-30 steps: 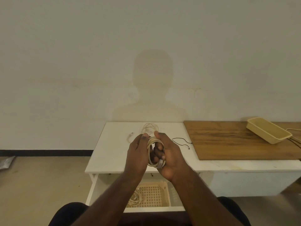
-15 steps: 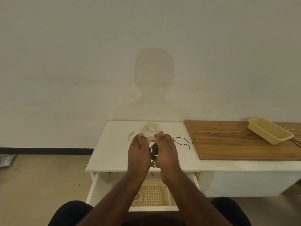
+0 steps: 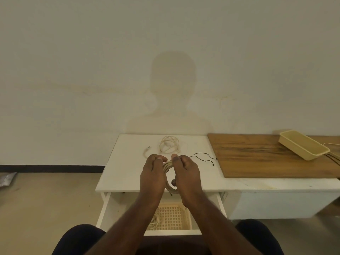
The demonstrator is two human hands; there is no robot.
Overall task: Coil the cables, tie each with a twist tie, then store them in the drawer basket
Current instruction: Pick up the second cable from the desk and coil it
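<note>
My left hand [image 3: 152, 173] and my right hand [image 3: 185, 173] both grip a coiled cream cable [image 3: 168, 167] above the front edge of the white table [image 3: 125, 173]. Most of the coil is hidden between my palms. A second cream cable [image 3: 168, 147] lies loosely looped at the back of the table. Two black twist ties [image 3: 202, 157] lie to the right of my hands. Below, the drawer [image 3: 108, 210] stands open with a cream lattice basket [image 3: 173, 218] inside; a coiled cable [image 3: 154, 220] lies at the basket's left side.
A wooden board [image 3: 266, 159] covers the table to the right. On it rests a tilted cream tray [image 3: 303, 147], with thin wires [image 3: 333, 153] at the far right edge. My knees [image 3: 79, 240] sit just before the drawer. A grey bag [image 3: 6, 178] lies on the floor at left.
My hands have turned palms-down around the coil and drawn closer together, hiding more of it. They have shifted slightly lower and nearer to the table's front edge.
</note>
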